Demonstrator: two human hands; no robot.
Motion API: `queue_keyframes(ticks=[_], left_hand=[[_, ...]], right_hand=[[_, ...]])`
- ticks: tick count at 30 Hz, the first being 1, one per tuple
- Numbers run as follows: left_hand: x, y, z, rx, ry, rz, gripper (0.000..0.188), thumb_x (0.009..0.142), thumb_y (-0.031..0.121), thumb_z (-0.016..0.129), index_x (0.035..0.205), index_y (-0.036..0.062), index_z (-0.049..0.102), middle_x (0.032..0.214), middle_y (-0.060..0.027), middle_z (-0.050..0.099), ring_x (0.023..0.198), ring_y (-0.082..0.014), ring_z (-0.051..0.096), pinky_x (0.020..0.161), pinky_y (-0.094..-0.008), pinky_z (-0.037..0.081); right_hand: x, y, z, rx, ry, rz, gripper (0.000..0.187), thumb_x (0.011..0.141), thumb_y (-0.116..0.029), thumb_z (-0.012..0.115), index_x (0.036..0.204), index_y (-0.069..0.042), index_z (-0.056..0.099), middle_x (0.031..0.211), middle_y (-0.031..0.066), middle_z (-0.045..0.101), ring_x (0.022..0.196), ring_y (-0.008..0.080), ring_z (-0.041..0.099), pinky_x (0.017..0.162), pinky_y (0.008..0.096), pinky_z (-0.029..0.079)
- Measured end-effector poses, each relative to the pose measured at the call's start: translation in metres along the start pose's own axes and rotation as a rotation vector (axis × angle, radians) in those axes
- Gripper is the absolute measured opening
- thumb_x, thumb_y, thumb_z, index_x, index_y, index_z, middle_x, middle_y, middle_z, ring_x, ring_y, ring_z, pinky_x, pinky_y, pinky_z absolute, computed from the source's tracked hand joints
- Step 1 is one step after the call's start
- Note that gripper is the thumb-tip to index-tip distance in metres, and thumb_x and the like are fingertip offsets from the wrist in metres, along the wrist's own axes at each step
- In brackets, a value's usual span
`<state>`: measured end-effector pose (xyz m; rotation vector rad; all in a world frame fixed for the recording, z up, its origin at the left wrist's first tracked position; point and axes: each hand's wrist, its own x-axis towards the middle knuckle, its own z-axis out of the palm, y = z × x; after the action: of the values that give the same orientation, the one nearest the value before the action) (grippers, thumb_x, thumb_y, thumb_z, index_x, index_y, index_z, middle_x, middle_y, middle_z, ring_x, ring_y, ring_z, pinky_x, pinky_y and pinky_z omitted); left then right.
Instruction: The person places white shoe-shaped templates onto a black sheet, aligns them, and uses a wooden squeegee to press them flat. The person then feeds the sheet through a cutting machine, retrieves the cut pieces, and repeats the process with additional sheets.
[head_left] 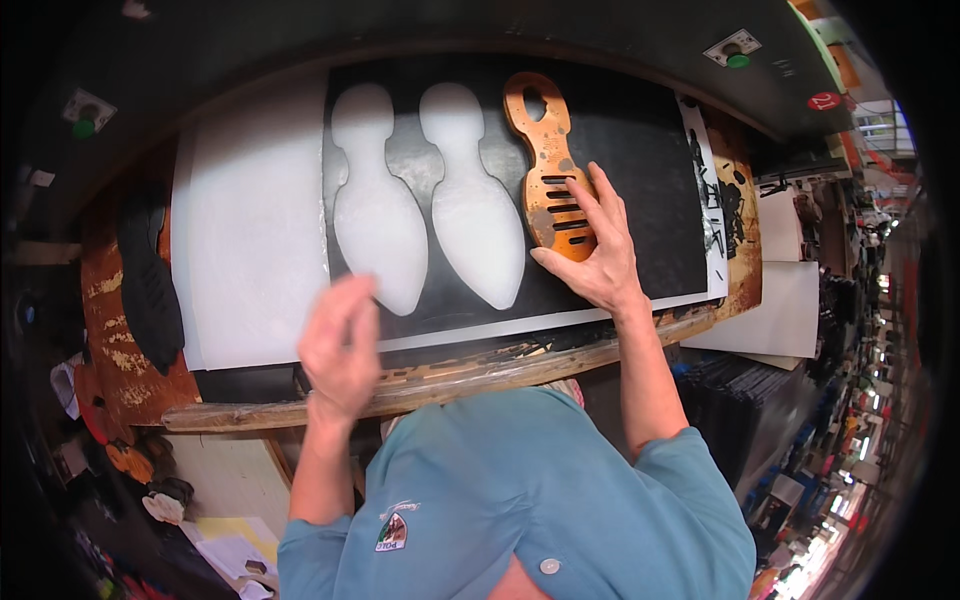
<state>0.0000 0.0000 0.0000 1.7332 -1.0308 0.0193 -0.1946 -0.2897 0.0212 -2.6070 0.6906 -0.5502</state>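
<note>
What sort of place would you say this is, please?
Probably a die-cutting workshop: sole-shaped cutouts in the black sheet, a slotted orange cutting die, and green push buttons on the dark beam.

The bare left hand [343, 345] is blurred; the flat white sheet [250, 240] is bright, dimmer toward its far side. Glare whitens the near right; distortion bows the long brown wooden rail [460, 383].

Tabletop [105, 340]: brown surface, worn, with pale patches at its left end. Wooden rail [430, 393] along its near edge. Dark beam [420, 32] over its far edge, fitted with green buttons [738, 61]. Bright window [878, 128] beyond its far right corner. Pale panel [225, 475] below its left end.
</note>
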Motion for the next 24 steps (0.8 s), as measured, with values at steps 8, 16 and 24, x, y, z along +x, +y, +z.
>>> queue_keyframes(ticks=[8, 16, 24], left_hand=[[-0.072, 0.035, 0.051, -0.066, -0.201, 0.136, 0.013, 0.085, -0.004, 0.081, 0.094, 0.0022, 0.073, 0.095, -0.0126, 0.078, 0.082, -0.0310, 0.076, 0.073, -0.0380, 0.062], [-0.097, 0.018, 0.045, 0.146, -0.070, 0.207, 0.018, 0.087, -0.005, 0.080, 0.090, 0.0035, 0.064, 0.085, -0.0126, 0.072, 0.074, -0.0355, 0.070, 0.065, -0.0434, 0.057], [-0.108, 0.015, 0.044, 0.294, 0.011, 0.138, 0.014, 0.095, 0.003, 0.078, 0.086, 0.0012, 0.067, 0.081, -0.0166, 0.069, 0.071, -0.0384, 0.068, 0.066, -0.0445, 0.055]], right_hand=[[-0.018, 0.007, 0.031, 0.251, 0.267, 0.084, 0.062, 0.090, -0.019, 0.083, 0.145, 0.002, 0.063, 0.155, 0.0222, 0.054, 0.145, 0.0371, 0.054, 0.122, 0.0440, 0.045], [-0.018, 0.010, 0.023, 0.528, 0.313, 0.018, 0.046, 0.096, -0.022, 0.079, 0.135, 0.000, 0.069, 0.136, 0.0175, 0.067, 0.121, 0.0302, 0.066, 0.106, 0.0416, 0.053], [-0.007, 0.090, -0.119, 0.424, 0.815, 0.045, 0.023, 0.107, -0.020, 0.069, 0.098, 0.001, 0.073, 0.083, 0.0011, 0.071, 0.078, 0.0068, 0.060, 0.073, 0.0256, 0.049]])
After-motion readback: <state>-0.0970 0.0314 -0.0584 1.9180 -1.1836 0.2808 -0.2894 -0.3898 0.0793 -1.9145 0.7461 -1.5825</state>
